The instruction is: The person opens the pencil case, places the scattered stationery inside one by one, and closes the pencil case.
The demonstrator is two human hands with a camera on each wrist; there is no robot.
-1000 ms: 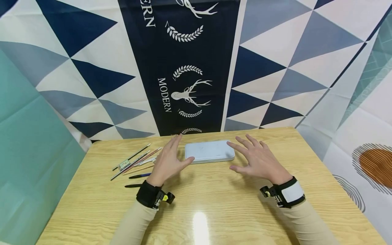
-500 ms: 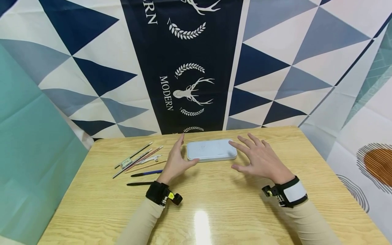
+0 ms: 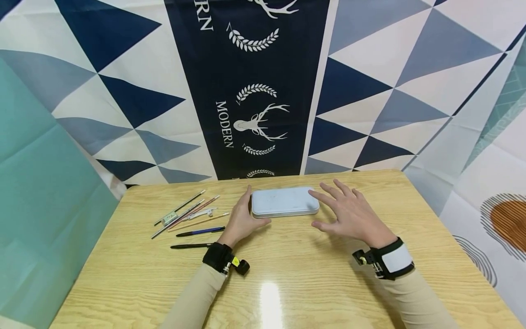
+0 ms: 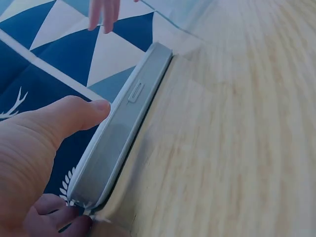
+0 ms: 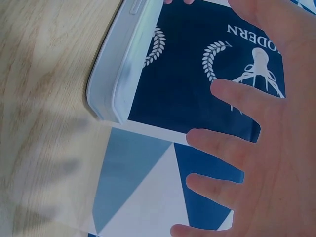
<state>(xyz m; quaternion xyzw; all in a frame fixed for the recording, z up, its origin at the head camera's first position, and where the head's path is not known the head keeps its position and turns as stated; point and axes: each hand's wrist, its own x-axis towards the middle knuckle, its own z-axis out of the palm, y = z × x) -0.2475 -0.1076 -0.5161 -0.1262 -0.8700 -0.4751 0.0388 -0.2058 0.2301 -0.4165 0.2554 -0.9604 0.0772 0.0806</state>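
Since the earlier frame, the left hand has closed in on the left end of the pencil case and now touches it, thumb on the near edge, fingers at the far corner, loosely cupped. The right hand hovers spread open just right of the case. The case lies shut, far-centre on the table. Pens and pencils lie left.

We cannot identify the small clipped item among the pens; the left hand hides the pencil case's left end.
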